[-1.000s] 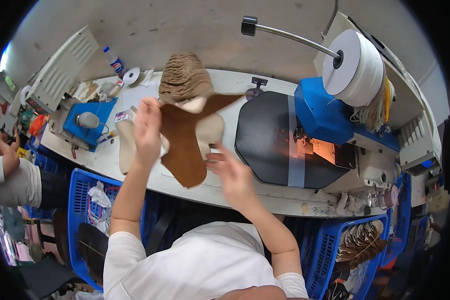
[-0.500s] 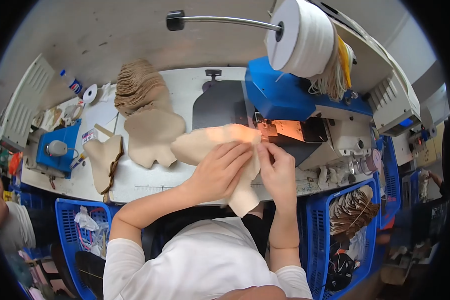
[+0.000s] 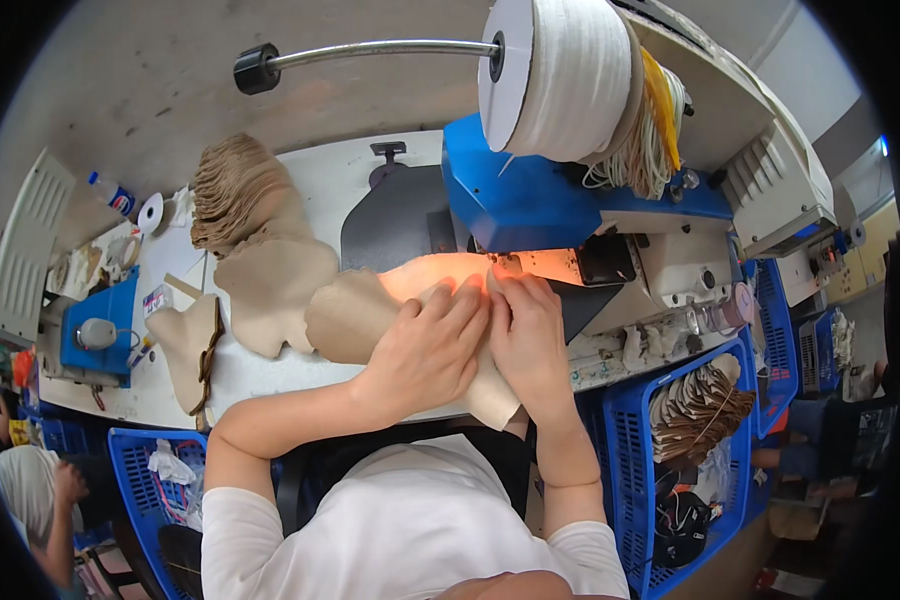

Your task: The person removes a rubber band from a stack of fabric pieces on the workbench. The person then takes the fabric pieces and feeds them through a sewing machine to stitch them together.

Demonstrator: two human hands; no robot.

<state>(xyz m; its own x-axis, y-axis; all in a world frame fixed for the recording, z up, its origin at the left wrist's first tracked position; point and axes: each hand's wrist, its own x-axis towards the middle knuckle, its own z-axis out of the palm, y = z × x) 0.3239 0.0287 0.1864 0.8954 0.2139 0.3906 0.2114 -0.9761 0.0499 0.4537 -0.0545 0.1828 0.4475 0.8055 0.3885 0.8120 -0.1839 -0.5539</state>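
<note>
My left hand (image 3: 428,345) lies across a beige, suede-like cut piece (image 3: 355,316), its fingers stretched towards the lit sewing area and its thumb hidden. Beside it my right hand (image 3: 526,338) pinches the same piece at its edge, close to the front of the blue-headed sewing machine (image 3: 515,200). A folded flap of the piece hangs down between my wrists, past the table edge. Orange light falls on the top of the piece. The needle point is too small to make out.
Stacked beige pieces (image 3: 238,190) lie at the back left, with more pieces (image 3: 185,345) nearer. A white tape spool (image 3: 560,85) overhangs the machine. Blue baskets stand left (image 3: 125,470) and right (image 3: 620,470); the right one holds bundled pieces (image 3: 698,405). Another person (image 3: 35,490) sits far left.
My right hand has turned over and come closer to the left hand, up by the machine. The piece has shifted, and its left end now curls downward. The camera view has swung slightly right.
</note>
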